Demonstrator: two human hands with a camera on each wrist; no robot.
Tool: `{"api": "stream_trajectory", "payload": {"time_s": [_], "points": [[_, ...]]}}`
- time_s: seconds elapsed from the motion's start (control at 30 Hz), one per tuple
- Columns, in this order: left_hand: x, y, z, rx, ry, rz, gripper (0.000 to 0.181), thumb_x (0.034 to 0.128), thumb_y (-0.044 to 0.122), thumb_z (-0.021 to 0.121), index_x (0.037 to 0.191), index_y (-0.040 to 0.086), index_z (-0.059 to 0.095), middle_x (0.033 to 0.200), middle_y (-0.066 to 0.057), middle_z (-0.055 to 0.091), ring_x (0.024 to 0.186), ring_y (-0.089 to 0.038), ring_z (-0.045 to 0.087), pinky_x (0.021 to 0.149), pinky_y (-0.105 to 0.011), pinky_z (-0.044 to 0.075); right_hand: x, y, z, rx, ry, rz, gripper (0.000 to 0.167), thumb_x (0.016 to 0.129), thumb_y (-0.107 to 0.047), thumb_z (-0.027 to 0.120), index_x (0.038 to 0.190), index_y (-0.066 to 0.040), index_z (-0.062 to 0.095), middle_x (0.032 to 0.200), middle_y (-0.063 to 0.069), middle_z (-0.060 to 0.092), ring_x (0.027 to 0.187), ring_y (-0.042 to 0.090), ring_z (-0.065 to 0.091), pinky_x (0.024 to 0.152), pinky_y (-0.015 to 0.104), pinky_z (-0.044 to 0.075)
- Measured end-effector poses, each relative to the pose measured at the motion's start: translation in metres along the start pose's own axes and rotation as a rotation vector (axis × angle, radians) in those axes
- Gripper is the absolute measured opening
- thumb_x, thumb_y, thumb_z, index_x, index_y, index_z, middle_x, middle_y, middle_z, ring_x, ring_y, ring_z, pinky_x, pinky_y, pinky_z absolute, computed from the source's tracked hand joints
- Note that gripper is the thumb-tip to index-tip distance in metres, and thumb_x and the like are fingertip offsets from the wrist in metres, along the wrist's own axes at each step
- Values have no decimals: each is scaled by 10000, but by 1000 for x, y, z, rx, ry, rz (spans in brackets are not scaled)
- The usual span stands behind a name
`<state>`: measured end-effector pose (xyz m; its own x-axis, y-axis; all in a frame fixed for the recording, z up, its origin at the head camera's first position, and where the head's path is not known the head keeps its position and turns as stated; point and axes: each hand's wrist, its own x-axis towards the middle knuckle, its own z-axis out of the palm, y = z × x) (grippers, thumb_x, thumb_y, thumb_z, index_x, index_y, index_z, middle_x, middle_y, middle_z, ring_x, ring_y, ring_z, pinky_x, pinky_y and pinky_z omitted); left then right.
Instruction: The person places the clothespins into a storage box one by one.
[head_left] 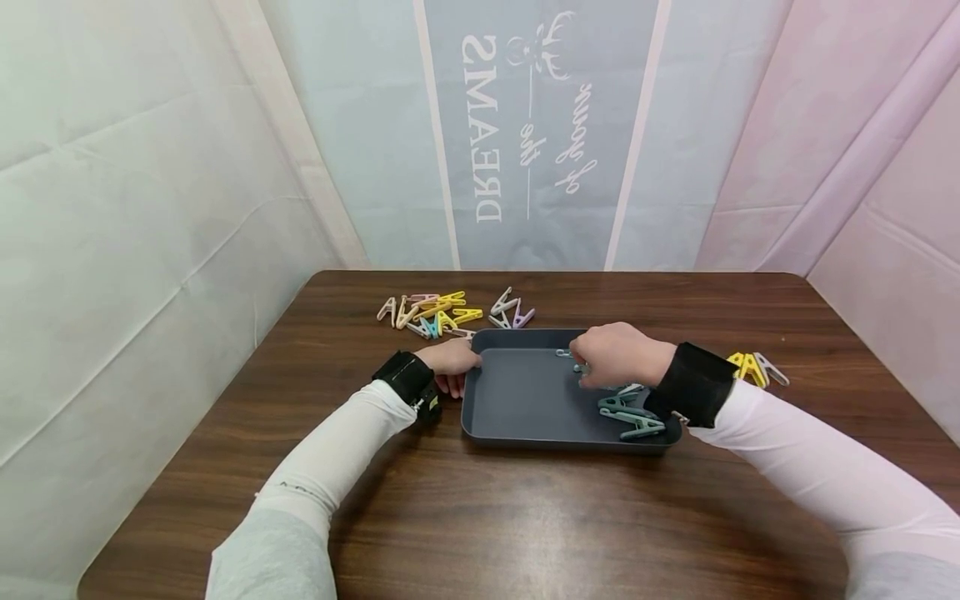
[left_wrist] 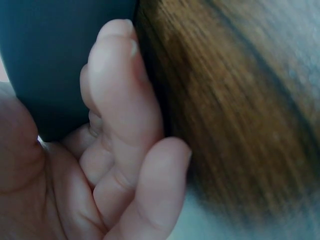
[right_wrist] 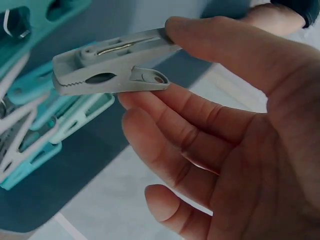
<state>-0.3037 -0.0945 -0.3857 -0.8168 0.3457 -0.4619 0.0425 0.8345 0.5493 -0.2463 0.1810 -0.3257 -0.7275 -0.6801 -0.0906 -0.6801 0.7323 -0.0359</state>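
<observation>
My left hand [head_left: 450, 358] grips the left rim of a dark grey tray [head_left: 525, 400]. In the left wrist view its fingers [left_wrist: 122, 95] bend against the tray's outer wall. Over the tray's right half, my right hand [head_left: 618, 354] pinches a grey clothespin [right_wrist: 105, 70] by its handle end, between thumb and fingers. The clothespin's toothed jaws point away from the palm, closed. Several green and teal clothespins [head_left: 637, 425] lie in the tray's right part, partly hidden by the right hand and wrist. Some pale ones lie among them in the right wrist view.
Beyond the tray's left corner, yellow, pink, cream and blue clothespins [head_left: 438, 312] lie in a loose pile. Grey and purple clothespins [head_left: 513, 312] lie behind the tray. Right of it are yellow and grey clothespins [head_left: 750, 367]. Fabric hangs around the brown wooden table [head_left: 525, 517].
</observation>
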Motion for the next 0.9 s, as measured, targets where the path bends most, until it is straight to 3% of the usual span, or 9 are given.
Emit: {"api": "stream_trajectory", "payload": {"time_s": [0.3, 0.9], "points": [[-2, 1, 1, 1, 1, 0, 389, 1006, 211, 422, 786, -27, 637, 547, -92, 631, 432, -151, 593, 434, -288, 484, 1, 2, 17, -21, -17, -27, 230, 755, -201, 846, 832, -82, 664, 690, -45, 550, 596, 97, 484, 570, 290, 453], [-2, 0, 0, 4, 8, 6, 418, 1001, 208, 425, 751, -28, 662, 546, -93, 630, 430, -153, 592, 435, -290, 490, -5, 0, 20, -65, 52, -63, 242, 711, -175, 879, 840, -77, 699, 717, -21, 590, 618, 106, 513, 596, 299, 491]]}}
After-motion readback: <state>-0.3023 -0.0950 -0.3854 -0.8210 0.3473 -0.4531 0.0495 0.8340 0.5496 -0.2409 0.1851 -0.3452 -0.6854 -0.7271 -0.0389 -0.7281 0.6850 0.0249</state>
